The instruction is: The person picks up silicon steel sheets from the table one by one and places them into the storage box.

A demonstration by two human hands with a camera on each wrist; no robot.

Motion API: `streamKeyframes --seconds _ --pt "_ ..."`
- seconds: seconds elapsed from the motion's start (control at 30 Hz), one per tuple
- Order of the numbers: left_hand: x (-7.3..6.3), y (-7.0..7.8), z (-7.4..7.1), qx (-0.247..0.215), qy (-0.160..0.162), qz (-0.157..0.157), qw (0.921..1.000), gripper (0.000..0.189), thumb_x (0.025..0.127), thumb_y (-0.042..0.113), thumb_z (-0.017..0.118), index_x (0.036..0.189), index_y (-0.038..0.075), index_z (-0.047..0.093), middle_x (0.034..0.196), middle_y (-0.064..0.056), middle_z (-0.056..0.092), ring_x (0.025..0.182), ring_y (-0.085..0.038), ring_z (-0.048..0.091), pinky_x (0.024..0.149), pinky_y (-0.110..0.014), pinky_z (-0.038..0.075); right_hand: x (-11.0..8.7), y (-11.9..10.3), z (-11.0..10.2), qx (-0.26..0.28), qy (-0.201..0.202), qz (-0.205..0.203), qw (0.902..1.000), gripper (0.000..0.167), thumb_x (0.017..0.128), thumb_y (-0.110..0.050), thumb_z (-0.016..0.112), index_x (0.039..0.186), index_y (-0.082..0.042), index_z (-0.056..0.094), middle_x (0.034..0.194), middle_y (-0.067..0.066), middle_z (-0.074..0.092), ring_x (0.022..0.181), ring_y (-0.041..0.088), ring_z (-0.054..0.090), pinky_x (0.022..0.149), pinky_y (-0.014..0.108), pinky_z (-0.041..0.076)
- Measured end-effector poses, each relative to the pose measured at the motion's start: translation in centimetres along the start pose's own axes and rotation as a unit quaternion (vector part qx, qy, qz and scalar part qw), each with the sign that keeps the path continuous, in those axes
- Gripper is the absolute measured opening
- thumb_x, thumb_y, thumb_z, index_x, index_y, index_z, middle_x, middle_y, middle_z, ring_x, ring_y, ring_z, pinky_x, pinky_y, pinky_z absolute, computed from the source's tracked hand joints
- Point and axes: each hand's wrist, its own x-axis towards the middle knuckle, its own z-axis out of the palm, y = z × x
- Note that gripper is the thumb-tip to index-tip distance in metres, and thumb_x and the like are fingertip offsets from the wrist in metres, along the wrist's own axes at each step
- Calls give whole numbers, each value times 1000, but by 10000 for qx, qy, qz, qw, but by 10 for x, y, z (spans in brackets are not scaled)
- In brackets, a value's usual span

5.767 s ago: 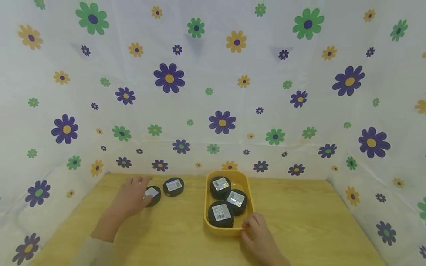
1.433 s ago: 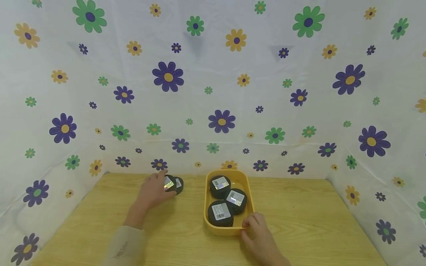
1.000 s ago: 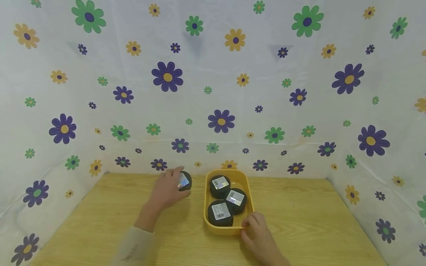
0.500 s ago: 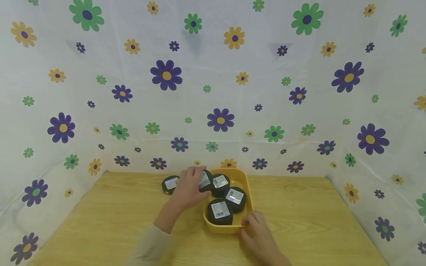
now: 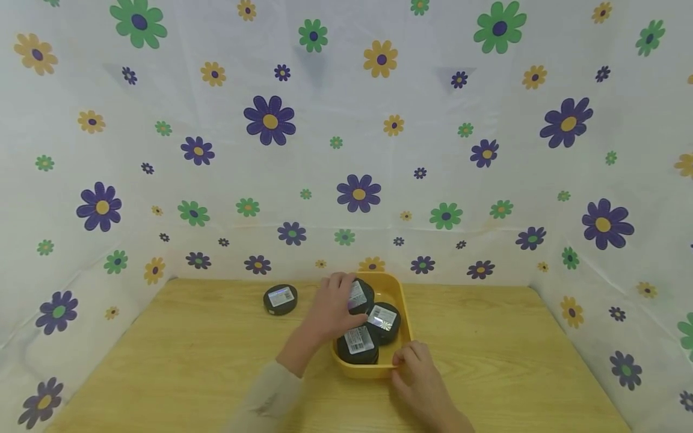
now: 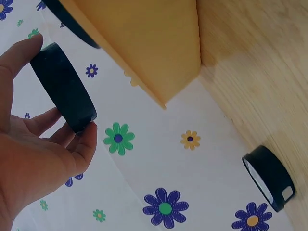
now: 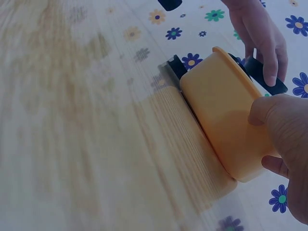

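My left hand (image 5: 329,308) holds a flat round black case (image 6: 63,89) with a white label, between thumb and fingers. In the head view it is over the back left of the yellow tray (image 5: 368,371); the left wrist view shows it apart from the tray wall. Inside the tray, a labelled black case (image 5: 383,323) lies in the middle and another (image 5: 358,345) at the front left. The case at the back left is hidden behind the held one. My right hand (image 5: 425,385) pinches the tray's front right corner, thumb outside the wall.
One more black case (image 5: 280,299) lies on the wooden table (image 5: 487,361), left of the tray near the back edge. A white flowered sheet (image 5: 411,150) rises behind the table and along both sides.
My left hand has carried a black case from the left of the table, past the lone one, to above the tray. The right hand has stayed on the tray's corner.
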Motion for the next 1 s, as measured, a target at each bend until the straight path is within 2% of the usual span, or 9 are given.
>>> streamKeyframes --seconds 0.27,0.43,0.67,0.9,1.0 --pt "11 17 18 -325 -45 150 9994 83 80 35 81 145 5 40 140 -20 45 126 -39 43 103 -49 44 1 5 0 63 208 -385 9990 37 64 3 80 85 -16 56 92 -9 47 92 8 45 80 19 41" --pt "16 27 30 -372 -149 181 9990 82 82 32 81 146 5 37 143 -21 42 132 -40 40 105 -49 43 1 6 1 170 234 -500 9983 37 64 4 79 85 -16 56 93 -9 47 92 8 45 81 17 40" --pt "20 36 43 -125 -381 441 9982 80 82 29 81 145 4 38 141 -19 45 128 -38 45 100 -45 47 3 5 -1 202 294 -632 9974 36 64 5 78 85 -15 55 92 -9 47 92 8 45 80 18 39" --pt "23 40 54 186 -784 306 9963 80 83 31 78 148 5 38 141 -17 45 126 -37 47 102 -44 47 4 4 -2 175 288 -679 9971 38 62 7 80 84 -14 56 92 -7 48 92 9 46 80 21 40" --pt "22 42 55 242 -861 274 9956 79 82 30 77 147 5 39 140 -17 46 125 -37 47 102 -45 46 3 4 -3 166 243 -638 9975 39 62 8 80 84 -14 56 92 -7 48 92 8 46 80 20 41"
